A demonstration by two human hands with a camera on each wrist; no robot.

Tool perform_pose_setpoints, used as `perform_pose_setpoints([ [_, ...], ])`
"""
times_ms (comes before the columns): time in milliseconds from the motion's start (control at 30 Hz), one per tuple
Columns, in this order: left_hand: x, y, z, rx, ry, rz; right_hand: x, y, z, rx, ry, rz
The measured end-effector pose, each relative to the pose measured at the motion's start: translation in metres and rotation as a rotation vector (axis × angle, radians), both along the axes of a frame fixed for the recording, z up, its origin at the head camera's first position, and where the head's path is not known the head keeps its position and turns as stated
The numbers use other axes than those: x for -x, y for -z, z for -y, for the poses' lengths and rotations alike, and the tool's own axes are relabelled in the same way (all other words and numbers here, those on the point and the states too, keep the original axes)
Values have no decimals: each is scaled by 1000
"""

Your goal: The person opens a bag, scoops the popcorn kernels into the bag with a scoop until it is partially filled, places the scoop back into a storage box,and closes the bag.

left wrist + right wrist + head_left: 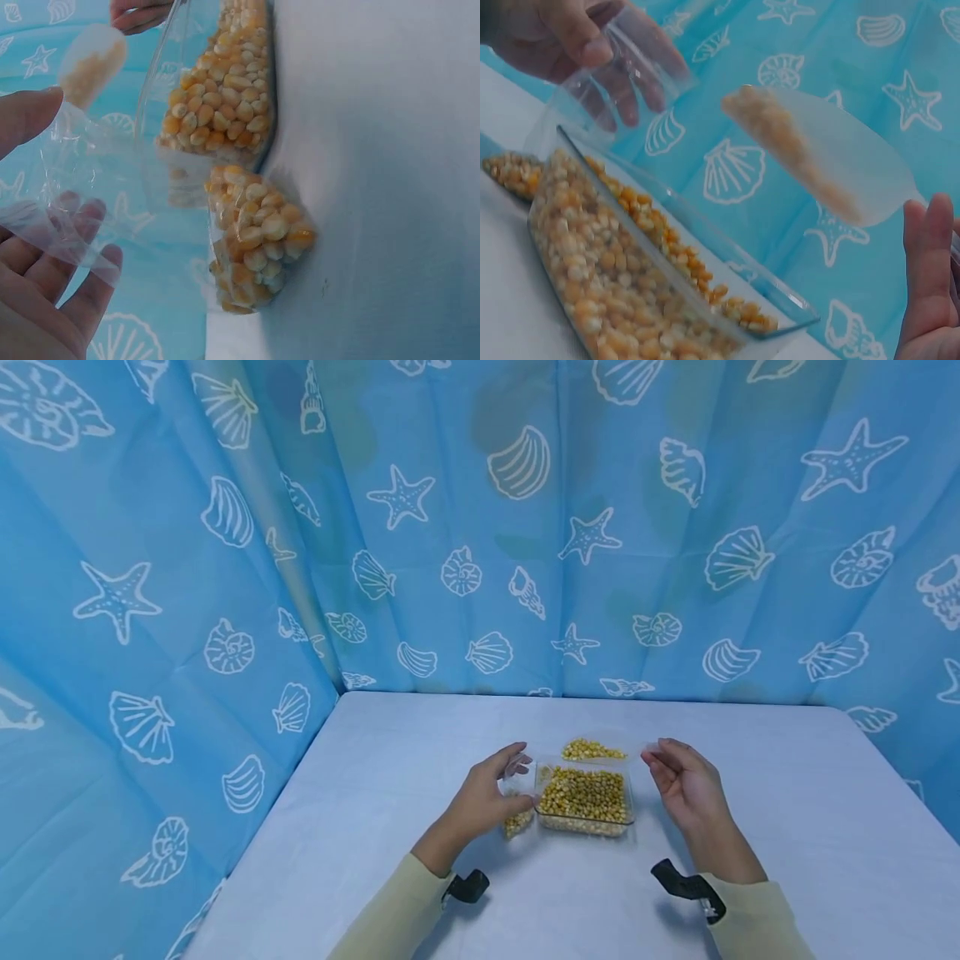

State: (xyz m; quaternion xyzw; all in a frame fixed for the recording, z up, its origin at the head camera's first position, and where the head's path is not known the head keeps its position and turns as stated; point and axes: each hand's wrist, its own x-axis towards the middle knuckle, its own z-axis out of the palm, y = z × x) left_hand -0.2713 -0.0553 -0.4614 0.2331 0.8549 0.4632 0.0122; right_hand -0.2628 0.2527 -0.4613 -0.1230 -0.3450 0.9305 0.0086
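Observation:
My left hand [483,793] holds a clear plastic bag [82,187] near its mouth, thumb and curved fingers spread apart with the film between them. Corn kernels [259,240] fill the bag's bottom corner, which hangs beside a clear rectangular container [585,828]. That container is heaped with yellow and pale corn kernels [615,262]. My right hand [690,785] pinches the handle of a translucent scoop [855,150]. More kernels [592,749] lie in the scoop, which is raised above the container's far side, apart from the bag.
A white-covered table [810,827] lies under everything. Blue curtains [465,510] with white shell and starfish prints stand behind it and along the left. Each forearm wears a black wrist mount [690,889] over a light sleeve [757,918].

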Motion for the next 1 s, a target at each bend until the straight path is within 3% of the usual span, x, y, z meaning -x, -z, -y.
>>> perform_pose_setpoints([
  [333, 0, 2, -3, -5, 32, -53, -4, -16, 12, -52, -22, -13],
  [733, -2, 4, -5, -6, 22, -25, -5, -15, 19, -178, -38, -58],
  [1000, -1, 3, -5, -12, 31, -50, -5, -18, 20, -232, -42, -69],
])
